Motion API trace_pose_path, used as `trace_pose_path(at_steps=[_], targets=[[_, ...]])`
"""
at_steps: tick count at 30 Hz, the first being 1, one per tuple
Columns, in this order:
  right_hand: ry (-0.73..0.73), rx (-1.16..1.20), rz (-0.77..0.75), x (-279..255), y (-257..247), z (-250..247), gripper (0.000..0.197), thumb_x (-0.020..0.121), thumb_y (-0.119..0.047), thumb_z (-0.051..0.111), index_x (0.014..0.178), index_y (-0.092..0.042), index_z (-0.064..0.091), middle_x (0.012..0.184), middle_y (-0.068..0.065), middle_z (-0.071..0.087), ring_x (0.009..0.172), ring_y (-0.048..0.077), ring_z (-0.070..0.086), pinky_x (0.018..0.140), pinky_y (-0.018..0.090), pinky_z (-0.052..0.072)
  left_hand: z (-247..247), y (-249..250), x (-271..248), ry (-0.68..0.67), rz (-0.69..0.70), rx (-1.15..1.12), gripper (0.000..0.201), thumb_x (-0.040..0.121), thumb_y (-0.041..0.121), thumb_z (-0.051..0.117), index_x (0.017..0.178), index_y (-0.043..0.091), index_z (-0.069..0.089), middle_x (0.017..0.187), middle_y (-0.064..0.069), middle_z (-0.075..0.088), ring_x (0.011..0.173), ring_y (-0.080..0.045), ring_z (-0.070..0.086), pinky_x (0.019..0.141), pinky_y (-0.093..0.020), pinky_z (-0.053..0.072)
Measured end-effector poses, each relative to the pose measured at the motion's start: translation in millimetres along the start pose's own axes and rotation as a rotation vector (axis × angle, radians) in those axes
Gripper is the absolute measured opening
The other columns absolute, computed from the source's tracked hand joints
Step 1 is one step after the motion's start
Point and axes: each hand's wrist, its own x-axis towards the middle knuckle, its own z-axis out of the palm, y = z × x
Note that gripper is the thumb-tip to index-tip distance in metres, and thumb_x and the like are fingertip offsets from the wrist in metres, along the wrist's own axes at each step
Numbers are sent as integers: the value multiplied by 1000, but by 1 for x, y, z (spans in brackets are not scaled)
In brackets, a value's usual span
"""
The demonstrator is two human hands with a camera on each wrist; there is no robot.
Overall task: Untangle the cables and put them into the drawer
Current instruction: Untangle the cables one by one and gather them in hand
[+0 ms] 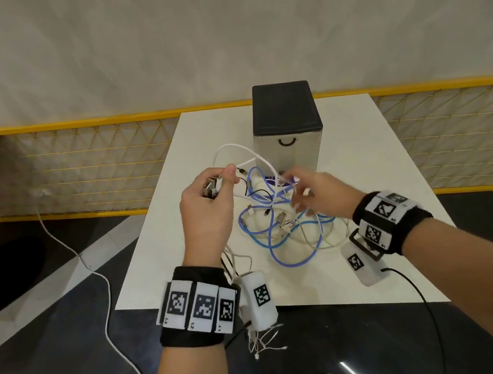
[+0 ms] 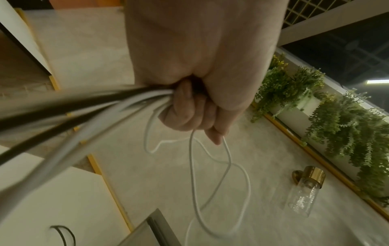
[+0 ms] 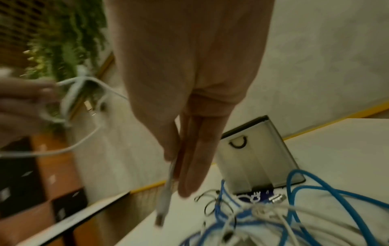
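My left hand (image 1: 207, 204) is raised over the table's left side and grips a bundle of white and black cables (image 2: 88, 106) with a metal USB plug (image 1: 211, 187) at the top. A white cable (image 1: 236, 148) loops out of this fist toward my right hand (image 1: 308, 191). The right hand, blurred, pinches that cable's end between thumb and fingers (image 3: 189, 158), and the plug (image 3: 161, 209) hangs below them. Under it lies a tangle of blue and white cables (image 1: 283, 222). The grey drawer box (image 1: 287, 153) with a black top stands behind, its drawer closed.
The white table (image 1: 376, 170) is small, with its edges close on both sides. A yellow mesh fence (image 1: 81, 163) runs behind it. A white cord (image 1: 101, 282) trails on the dark floor at left. Thin cable ends (image 1: 264, 340) hang off the table's front edge.
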Motion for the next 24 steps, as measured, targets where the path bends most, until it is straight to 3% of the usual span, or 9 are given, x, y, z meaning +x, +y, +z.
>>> trace_pose_path(at_steps=[3, 5, 9, 11, 14, 15, 17, 20, 24], targets=[[-286, -139, 38, -26, 6, 32, 35, 92, -4, 47, 117, -28, 52, 90, 6, 68, 74, 20, 71, 61, 32, 59, -8, -9, -1, -99, -46, 103, 21, 93, 29, 68, 74, 20, 70, 46, 13, 43, 44, -7, 30, 44, -14, 25], [-406, -189, 74, -39, 13, 55, 34, 91, -5, 43, 115, -25, 56, 91, 8, 69, 78, 22, 70, 63, 31, 57, -10, -15, -6, -145, -71, 141, 11, 91, 25, 69, 86, 17, 73, 45, 19, 49, 45, -2, 39, 47, -10, 29], [-623, -388, 102, -56, 29, 89, 33, 92, -17, 53, 124, -23, 60, 117, 2, 66, 103, 17, 62, 90, 28, 46, -11, -16, -22, -152, -76, 121, 7, 93, 17, 67, 97, 15, 72, 46, 27, 51, 46, 6, 45, 48, -5, 31], [-698, -545, 69, -61, 30, 89, 31, 94, -22, 55, 124, -19, 62, 123, -1, 62, 113, 17, 56, 96, 26, 39, -14, -11, -28, -177, -61, 102, 10, 95, 14, 64, 97, 12, 73, 47, 26, 52, 47, 6, 46, 49, -5, 31], [-675, -631, 110, -61, 24, 68, 14, 90, -15, 58, 92, -18, 72, 95, -4, 68, 85, 12, 59, 81, 28, 42, -20, 1, -34, -219, -57, 58, 12, 96, 13, 61, 97, 10, 73, 47, 25, 52, 47, 8, 48, 49, -4, 31], [-663, -665, 150, -60, 20, 57, 13, 87, -13, 61, 91, -17, 73, 93, -2, 70, 82, 13, 60, 78, 29, 44, -22, 5, -35, -238, -57, 38, 13, 96, 13, 61, 98, 9, 73, 46, 24, 51, 46, 8, 48, 49, -3, 30], [-643, -753, 195, -60, 7, 35, 22, 83, -13, 65, 103, -14, 72, 102, 2, 72, 91, 20, 65, 81, 32, 51, -27, 15, -37, -285, -39, 3, 12, 97, 14, 60, 98, 10, 72, 45, 23, 50, 43, 5, 44, 47, -6, 29], [-481, -776, 111, -63, -17, 9, 43, 83, -26, 68, 125, -17, 60, 117, 0, 66, 105, 19, 60, 91, 33, 49, -30, 27, -38, -364, 28, -14, 13, 98, 17, 59, 100, 11, 71, 46, 21, 50, 43, -3, 35, 45, -14, 27], [-374, -323, -110, -74, -65, 6, 79, 78, -56, 66, 144, -30, 33, 146, -14, 42, 132, 5, 41, 111, 26, 33, -18, 40, -36, -394, 64, -30, 16, 99, 14, 57, 102, 3, 68, 45, 23, 51, 43, 5, 45, 47, -4, 29]])
